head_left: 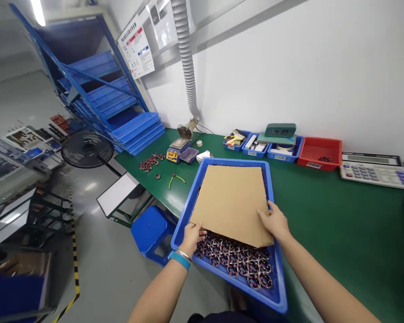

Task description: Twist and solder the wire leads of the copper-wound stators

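Head view: both hands are pinching the near edge of a cardboard sheet (232, 204), left hand (192, 237) and right hand (275, 223), lying over what look like wound coils (237, 262) in a blue tray (272, 294).

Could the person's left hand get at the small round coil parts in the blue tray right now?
Probably yes. The left hand rests at the near corner of the brown cardboard sheet, beside exposed rows of small round copper-wound coil parts in the blue plastic tray. Only those farther back lie covered.
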Action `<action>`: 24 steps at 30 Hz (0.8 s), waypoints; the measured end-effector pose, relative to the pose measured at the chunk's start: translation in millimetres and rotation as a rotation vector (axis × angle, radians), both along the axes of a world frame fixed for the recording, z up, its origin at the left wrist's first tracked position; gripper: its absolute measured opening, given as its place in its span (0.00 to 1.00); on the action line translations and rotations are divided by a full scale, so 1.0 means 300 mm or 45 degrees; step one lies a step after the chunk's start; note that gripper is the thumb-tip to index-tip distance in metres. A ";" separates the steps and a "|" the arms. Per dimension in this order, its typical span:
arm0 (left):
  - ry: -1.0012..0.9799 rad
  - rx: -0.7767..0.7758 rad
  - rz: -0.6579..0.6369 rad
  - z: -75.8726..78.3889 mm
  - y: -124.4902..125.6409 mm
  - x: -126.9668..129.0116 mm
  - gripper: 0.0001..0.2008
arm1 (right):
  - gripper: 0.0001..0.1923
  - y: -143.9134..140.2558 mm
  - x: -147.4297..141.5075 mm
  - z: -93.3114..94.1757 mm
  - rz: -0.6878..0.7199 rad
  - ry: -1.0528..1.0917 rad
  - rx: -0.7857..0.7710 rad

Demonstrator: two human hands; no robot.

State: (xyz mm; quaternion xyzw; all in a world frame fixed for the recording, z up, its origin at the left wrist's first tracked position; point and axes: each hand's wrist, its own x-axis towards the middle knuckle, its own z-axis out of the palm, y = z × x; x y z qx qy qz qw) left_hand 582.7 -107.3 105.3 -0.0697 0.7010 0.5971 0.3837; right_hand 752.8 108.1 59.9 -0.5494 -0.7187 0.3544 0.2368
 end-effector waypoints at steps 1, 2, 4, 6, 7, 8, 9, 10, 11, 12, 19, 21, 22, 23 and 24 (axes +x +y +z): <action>-0.023 -0.029 -0.037 -0.010 0.023 -0.026 0.10 | 0.31 0.021 -0.013 -0.006 -0.002 -0.068 0.005; -0.043 -0.057 -0.075 -0.018 0.043 -0.050 0.10 | 0.30 0.036 -0.024 -0.007 -0.005 -0.130 0.000; -0.078 -0.104 -0.161 -0.029 0.074 -0.092 0.10 | 0.29 0.048 -0.042 0.002 -0.015 -0.240 0.001; -0.115 -0.135 -0.262 -0.034 0.093 -0.126 0.11 | 0.29 0.033 -0.058 0.026 -0.033 -0.342 0.013; -0.137 -0.145 -0.322 -0.035 0.096 -0.139 0.11 | 0.29 0.016 -0.067 0.042 -0.048 -0.387 0.030; -0.163 -0.151 -0.388 -0.034 0.094 -0.150 0.11 | 0.29 -0.005 -0.078 0.058 -0.068 -0.427 0.054; -0.191 -0.151 -0.462 -0.031 0.085 -0.160 0.12 | 0.30 -0.030 -0.093 0.072 -0.094 -0.456 0.084; -0.220 -0.145 -0.538 -0.027 0.069 -0.170 0.12 | 0.30 -0.057 -0.111 0.084 -0.123 -0.484 0.132; -0.246 -0.135 -0.615 -0.022 0.045 -0.183 0.11 | 0.30 -0.084 -0.134 0.093 -0.142 -0.525 0.196; -0.268 -0.122 -0.690 -0.016 0.012 -0.201 0.11 | 0.30 -0.112 -0.160 0.097 -0.148 -0.576 0.259; -0.293 -0.120 -0.877 0.022 -0.393 -0.609 0.16 | 0.28 -0.273 -0.374 0.117 -0.286 -0.824 0.273; -0.270 -0.183 -0.723 0.017 -0.496 -0.775 0.18 | 0.31 -0.306 -0.446 0.143 -0.349 -0.837 0.291; -0.268 -0.215 -0.643 0.011 -0.535 -0.848 0.19 | 0.32 -0.314 -0.485 0.157 -0.355 -0.836 0.297; -0.274 -0.246 -0.572 0.002 -0.562 -0.910 0.19 | 0.33 -0.313 -0.524 0.168 -0.346 -0.831 0.297; -0.295 -0.279 -0.521 -0.010 -0.580 -0.961 0.18 | 0.32 -0.304 -0.560 0.176 -0.331 -0.825 0.289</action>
